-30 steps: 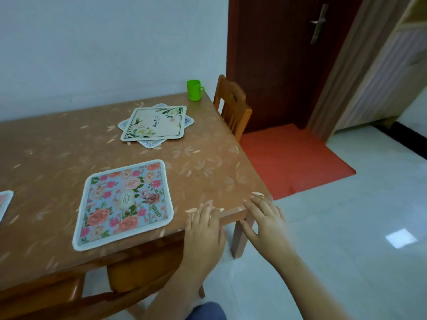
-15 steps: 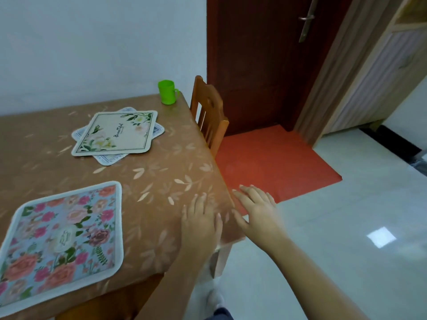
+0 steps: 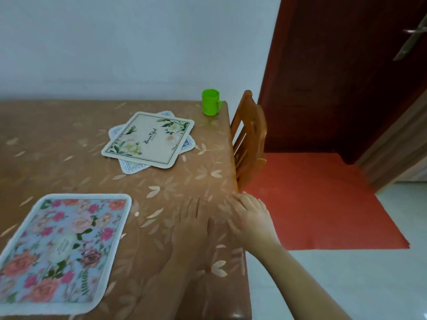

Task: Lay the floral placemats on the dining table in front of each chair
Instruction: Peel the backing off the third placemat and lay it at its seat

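Left hand (image 3: 194,219) and right hand (image 3: 253,219) flat, grip loose, empty, over table (image 3: 69,135) corner; green cup (image 3: 210,102), chair (image 3: 248,139) beyond.

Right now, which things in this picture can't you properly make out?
All in the head view:
- Left hand: motion blur; contact with the table unclear.
- Lower mat: mostly covered by the cream placemat; its pattern is hidden.
- Rose placemat: its left side is cut off by the frame edge.
- Chair: seat hidden behind the table.
- Door handle: blurred, cut by the right edge.
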The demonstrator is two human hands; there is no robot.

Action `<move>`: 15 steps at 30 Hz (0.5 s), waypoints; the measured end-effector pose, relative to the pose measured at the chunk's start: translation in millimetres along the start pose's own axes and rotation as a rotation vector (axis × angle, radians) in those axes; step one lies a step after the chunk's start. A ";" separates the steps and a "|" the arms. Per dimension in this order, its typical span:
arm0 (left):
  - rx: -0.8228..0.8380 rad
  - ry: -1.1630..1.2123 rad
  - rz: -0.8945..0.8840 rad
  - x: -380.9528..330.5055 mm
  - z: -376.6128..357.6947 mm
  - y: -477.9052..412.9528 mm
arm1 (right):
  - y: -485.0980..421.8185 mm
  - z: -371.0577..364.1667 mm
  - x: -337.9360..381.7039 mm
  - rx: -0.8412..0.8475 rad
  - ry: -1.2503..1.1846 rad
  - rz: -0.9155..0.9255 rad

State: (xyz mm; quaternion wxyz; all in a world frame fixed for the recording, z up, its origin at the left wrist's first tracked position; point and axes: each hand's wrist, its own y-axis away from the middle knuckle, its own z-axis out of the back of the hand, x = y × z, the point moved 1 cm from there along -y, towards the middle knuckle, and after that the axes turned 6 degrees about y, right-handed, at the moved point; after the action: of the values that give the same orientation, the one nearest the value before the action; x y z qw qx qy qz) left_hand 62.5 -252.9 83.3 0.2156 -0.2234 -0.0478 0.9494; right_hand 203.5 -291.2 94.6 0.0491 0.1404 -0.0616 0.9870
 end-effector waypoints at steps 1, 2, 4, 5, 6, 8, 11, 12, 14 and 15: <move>-0.014 -0.004 0.032 0.8 -0.8 -5.6 | -10.5 -0.5 -2.4 0.008 -0.005 0.038; -0.030 0.000 0.058 2.2 -2.0 -11.0 | -21.0 -0.1 -4.4 0.009 -0.015 0.078; -0.045 0.002 0.109 4.4 -2.0 -22.9 | -43.8 1.6 -8.5 -0.006 -0.045 0.156; -0.041 -0.009 0.140 6.4 -3.5 -29.1 | -54.8 1.8 -10.2 -0.003 -0.051 0.192; -0.049 -0.027 0.160 8.1 -5.3 -34.0 | -64.2 1.6 -11.2 0.015 -0.055 0.226; -0.058 -0.017 0.214 10.7 -6.3 -40.3 | -80.8 0.4 -12.1 0.055 -0.081 0.279; -0.049 -0.042 0.315 20.7 -7.3 -45.3 | -104.4 -7.0 -10.6 0.074 -0.142 0.313; -0.070 -0.046 0.325 26.1 -7.2 -45.2 | -111.4 -11.1 -8.8 0.084 -0.152 0.315; -0.078 -0.062 0.337 36.4 -3.9 -45.7 | -123.2 -20.9 -2.0 0.121 -0.150 0.320; -0.059 -0.079 0.348 43.2 -2.2 -46.5 | -129.2 -26.7 2.5 0.133 -0.153 0.326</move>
State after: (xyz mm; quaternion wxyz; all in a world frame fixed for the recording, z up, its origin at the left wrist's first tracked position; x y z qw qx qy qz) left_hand 46.7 -192.3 72.7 0.0392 -0.1969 -0.0449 0.9786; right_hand 208.6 -159.8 83.8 -0.1257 0.2060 -0.0216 0.9702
